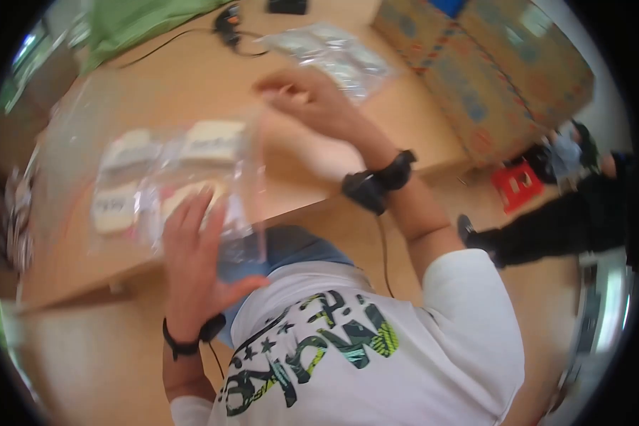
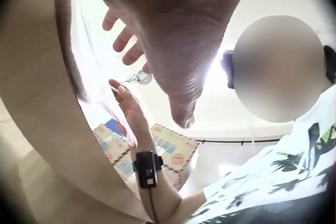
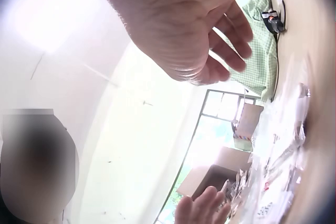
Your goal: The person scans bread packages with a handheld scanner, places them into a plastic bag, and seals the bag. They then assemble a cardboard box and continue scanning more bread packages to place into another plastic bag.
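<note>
A large clear plastic bag (image 1: 252, 177) lies on the wooden table (image 1: 181, 89), holding several flat cream-coloured packs (image 1: 214, 138) with dark print. My left hand (image 1: 195, 248) is over the near edge of the bag, its fingers extended across the nearest pack and its thumb spread to the side. Above the table, to the right of the bag, is my right hand (image 1: 311, 101), blurred, with loosely bent fingers. In the right wrist view that hand (image 3: 194, 35) has nothing between its fingers, and the bag (image 3: 281, 129) lies below it.
More clear bags with pale contents (image 1: 326, 53) lie at the back of the table, near a black device with a cable (image 1: 227, 25) and a green cloth (image 1: 138, 25). Large cardboard boxes (image 1: 483, 78) stand at the right. Beyond are a red crate (image 1: 516, 186) and another person (image 1: 561, 231).
</note>
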Demonstrator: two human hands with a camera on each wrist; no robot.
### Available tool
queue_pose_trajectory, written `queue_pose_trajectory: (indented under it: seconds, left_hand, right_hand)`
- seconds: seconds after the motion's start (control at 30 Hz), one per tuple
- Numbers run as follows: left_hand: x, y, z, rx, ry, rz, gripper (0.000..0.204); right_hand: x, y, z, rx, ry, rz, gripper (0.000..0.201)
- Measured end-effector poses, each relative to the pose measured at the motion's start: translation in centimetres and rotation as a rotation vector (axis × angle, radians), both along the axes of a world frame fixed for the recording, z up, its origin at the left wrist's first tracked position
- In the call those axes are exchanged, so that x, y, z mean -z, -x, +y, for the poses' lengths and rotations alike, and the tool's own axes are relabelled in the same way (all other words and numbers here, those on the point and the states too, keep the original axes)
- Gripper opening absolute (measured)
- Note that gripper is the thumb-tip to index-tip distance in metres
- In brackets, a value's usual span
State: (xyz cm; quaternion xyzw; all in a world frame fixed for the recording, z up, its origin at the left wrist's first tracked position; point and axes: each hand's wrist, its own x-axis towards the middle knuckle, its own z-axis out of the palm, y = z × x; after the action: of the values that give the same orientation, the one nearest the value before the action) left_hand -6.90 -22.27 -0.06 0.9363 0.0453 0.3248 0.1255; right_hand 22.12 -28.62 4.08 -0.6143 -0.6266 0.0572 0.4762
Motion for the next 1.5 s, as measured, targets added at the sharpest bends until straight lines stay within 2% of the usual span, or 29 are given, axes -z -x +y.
queue_pose_trajectory:
  seconds: [0.03,0.13,0.17,0.27,0.4,0.53,0.63,0.73,0.83,0.93,0.97,1.07,1.1,1.13,1.2,1.23,1.33,1.5]
  left_hand:
    - [-0.2,-0.1,0.4,-0.035,-0.03,0.105,0.094]
    - [1.3,-0.6,0.2,-0.07,-0.087,0.324,0.095]
    - [1.7,-0.5,-0.1,-0.089,-0.126,0.361,0.091]
    - [2.9,-0.4,0.3,-0.106,-0.219,0.334,0.074]
    - [2.6,0.4,2.2,-0.022,-0.233,0.304,0.055]
    - [0.4,-0.1,5.6,0.141,-0.227,0.287,0.042]
    - [-0.8,0.0,8.3,0.081,-0.232,0.245,0.035]
    - [-0.3,0.6,8.8,0.022,-0.112,0.154,0.024]
    - [0.2,1.8,7.4,-0.085,0.115,0.185,0.021]
    - [-0.2,1.5,6.3,-0.097,0.128,0.074,0.031]
    - [-0.7,1.0,5.9,-0.098,0.05,0.064,0.035]
    - [-2.0,-1.0,5.3,-0.095,-0.155,0.082,0.045]
    - [-1.8,-1.6,5.6,-0.096,-0.202,0.12,0.049]
    - [-1.7,-2.1,5.9,-0.099,-0.253,0.154,0.053]
    - [-1.7,-2.6,6.5,-0.123,-0.342,0.179,0.05]
    - [-1.5,-2.8,6.8,-0.137,-0.384,0.19,0.048]
    - [-1.2,-3.4,7.8,-0.106,-0.359,0.235,0.044]
    - [-1.7,-5.1,6.7,-0.152,-0.331,0.353,0.038]
  right_hand:
    - [-1.2,0.7,0.7,0.032,0.076,-0.088,0.047]
    - [1.2,0.6,5.1,-0.187,0.112,-0.403,0.063]
    - [1.7,0.8,6.1,-0.236,0.297,-0.469,0.068]
    - [4.1,-0.5,7.2,-0.295,0.455,-0.691,0.065]
    - [3.9,-1.7,4.6,-0.237,0.452,-0.64,0.066]
    - [3.4,-1.8,-0.5,-0.101,0.44,-0.649,0.064]
    - [2.7,-0.7,-3.8,-0.016,0.435,-0.621,0.062]
    - [3.0,0.3,-6.2,0.084,0.396,-0.558,0.066]
    - [3.5,1.6,-8.1,0.157,0.29,-0.503,0.072]
    - [3.5,4.4,-8.6,0.231,0.158,-0.427,0.081]
    - [3.8,5.1,-8.4,0.261,0.138,-0.437,0.082]
    - [3.9,6.9,-6.9,0.228,0.116,-0.528,0.076]
    - [4.1,7.6,-6.2,0.216,0.097,-0.518,0.063]
    - [4.6,7.9,-5.5,0.227,0.071,-0.526,0.059]
    - [5.6,8.3,-4.4,0.249,0.014,-0.546,0.051]
    - [4.9,8.8,-4.4,0.276,-0.018,-0.505,0.037]
    - [6.1,8.1,-3.9,0.291,-0.042,-0.509,0.03]
    - [6.0,7.9,-3.9,0.292,-0.116,-0.348,0.021]
